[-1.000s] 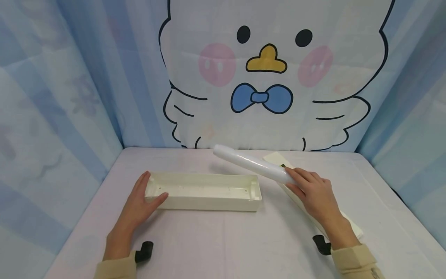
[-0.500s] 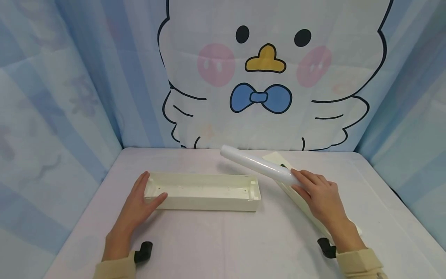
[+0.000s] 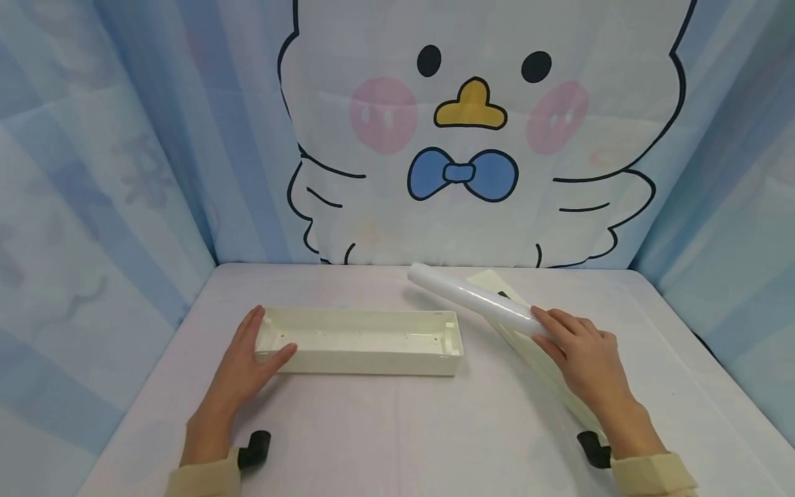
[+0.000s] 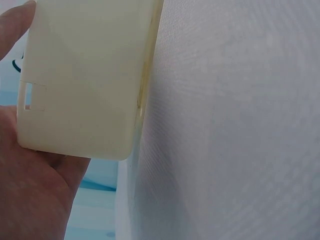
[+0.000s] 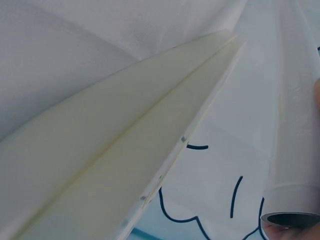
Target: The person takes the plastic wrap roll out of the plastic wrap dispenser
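Note:
A cream, long open-topped box [image 3: 373, 364] sits left of centre on the table. My left hand [image 3: 236, 373] grips its left end, thumb over the near side and fingers at the far side. In the left wrist view the box's end wall [image 4: 80, 75] has a small slot. My right hand [image 3: 590, 359] holds the near right end of a shiny white roll of plastic film [image 3: 472, 298], tilted with its far left end raised. Its hollow core [image 5: 291, 219] shows in the right wrist view. Below the roll lies a long cream lid-like strip [image 3: 551, 381], partly hidden by my right hand and forearm.
A white cloth covers the table [image 3: 397, 435]. Blue patterned curtains stand at both sides, and a cartoon backdrop [image 3: 459, 228] hangs behind the far edge. Black wrist mounts [image 3: 254, 449] stick out beside both sleeves.
My right hand has moved to the right and slightly toward me, carrying the film roll over the cream strip. My left hand and the box have stayed in place.

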`<state>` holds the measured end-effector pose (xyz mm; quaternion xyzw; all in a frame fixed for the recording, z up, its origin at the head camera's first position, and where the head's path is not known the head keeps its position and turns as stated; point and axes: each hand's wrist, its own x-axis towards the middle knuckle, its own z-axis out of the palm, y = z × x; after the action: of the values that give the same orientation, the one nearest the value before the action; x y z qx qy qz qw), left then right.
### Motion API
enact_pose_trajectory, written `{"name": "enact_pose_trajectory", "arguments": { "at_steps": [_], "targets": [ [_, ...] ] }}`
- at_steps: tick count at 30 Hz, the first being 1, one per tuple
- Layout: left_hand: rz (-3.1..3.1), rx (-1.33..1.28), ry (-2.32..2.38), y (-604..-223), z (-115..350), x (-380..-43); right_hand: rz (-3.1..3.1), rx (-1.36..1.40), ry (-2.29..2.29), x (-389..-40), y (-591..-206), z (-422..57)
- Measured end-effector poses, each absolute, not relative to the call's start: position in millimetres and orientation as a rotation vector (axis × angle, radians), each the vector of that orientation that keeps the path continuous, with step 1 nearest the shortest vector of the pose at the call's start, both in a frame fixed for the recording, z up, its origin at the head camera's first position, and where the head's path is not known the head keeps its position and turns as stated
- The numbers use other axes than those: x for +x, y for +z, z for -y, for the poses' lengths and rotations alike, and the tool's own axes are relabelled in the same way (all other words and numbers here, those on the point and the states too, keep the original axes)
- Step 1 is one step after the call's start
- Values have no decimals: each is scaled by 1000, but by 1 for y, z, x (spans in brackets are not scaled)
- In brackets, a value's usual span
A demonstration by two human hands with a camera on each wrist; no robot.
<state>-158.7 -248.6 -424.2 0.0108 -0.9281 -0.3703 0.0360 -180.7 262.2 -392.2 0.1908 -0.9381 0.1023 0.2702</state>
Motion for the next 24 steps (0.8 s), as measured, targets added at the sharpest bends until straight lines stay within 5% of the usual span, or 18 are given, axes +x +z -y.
{"name": "enact_pose_trajectory", "arguments": {
  "at_steps": [24],
  "targets": [
    [2850, 35, -1139, -425, 248, -159, 2607, 449, 204, -168, -395, -280]
  ]
}}
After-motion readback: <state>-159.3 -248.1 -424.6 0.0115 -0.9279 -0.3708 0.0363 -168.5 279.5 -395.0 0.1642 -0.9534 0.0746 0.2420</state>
